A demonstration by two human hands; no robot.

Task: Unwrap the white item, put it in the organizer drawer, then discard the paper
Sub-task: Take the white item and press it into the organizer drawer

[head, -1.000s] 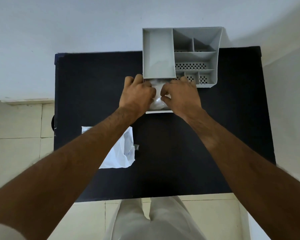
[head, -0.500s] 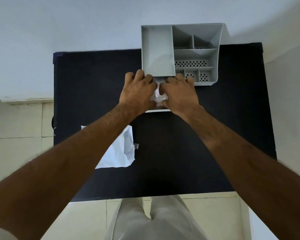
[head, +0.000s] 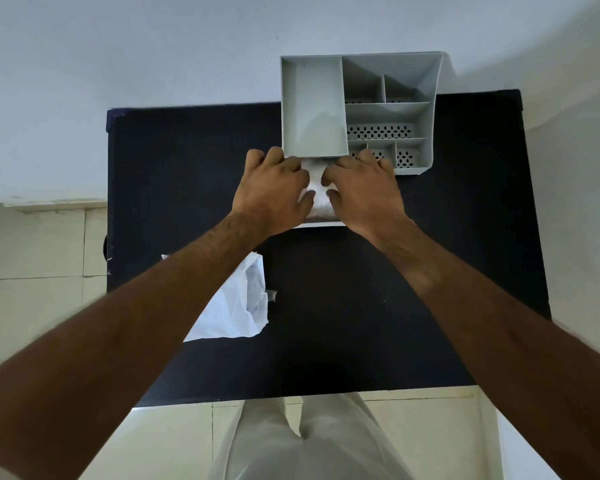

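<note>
Head view, looking down from above: a black table [head: 361,306] stands against a pale wall. At its far edge sits a grey plastic organizer [head: 388,112] with one large open compartment on the left and several smaller ones, some with perforated walls, on the right. Below the large compartment a drawer [head: 321,222] is pulled out toward the person; only its pale front lip shows between the wrists. Two bare forearms reach in from the bottom corners. The left hand [head: 272,194] and the right hand [head: 364,192] lie side by side over the open drawer, knuckles up, fingers curled down, pressing on the white item [head: 317,199], which shows in the narrow gap between them and sits inside the drawer. A crumpled sheet of white paper [head: 236,306] lies on the table nearer the person, partly under the left forearm, well apart from the organizer. Light trousers and pale floor tiles show below the near edge of the table.
</note>
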